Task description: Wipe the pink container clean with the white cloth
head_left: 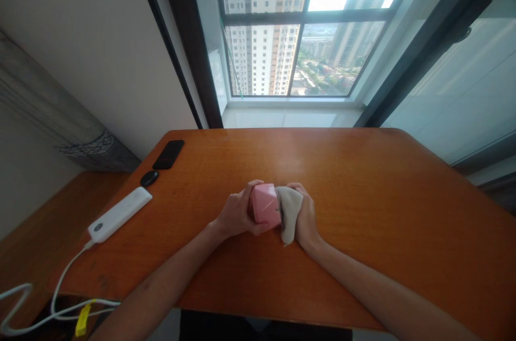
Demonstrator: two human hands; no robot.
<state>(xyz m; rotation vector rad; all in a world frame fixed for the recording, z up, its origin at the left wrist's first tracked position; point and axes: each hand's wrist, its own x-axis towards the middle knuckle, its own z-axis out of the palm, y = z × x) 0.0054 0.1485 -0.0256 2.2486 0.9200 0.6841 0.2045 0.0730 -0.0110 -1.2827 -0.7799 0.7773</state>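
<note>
My left hand is wrapped round a small pink box-like object with flat, angled faces. Its exact kind I cannot make out. My right hand grips a pale grey cloth, which hangs down in a fold between the fingers and the pink object. The cloth lies against the right side of the pink object. Both hands are close together above the middle of the wooden table. The fingertips of my right hand are partly hidden behind the cloth.
A black phone, a small round black object and a white power strip lie along the table's left side. The strip's white cable runs off the near left edge, by a yellow tag. Beyond the far edge is a window.
</note>
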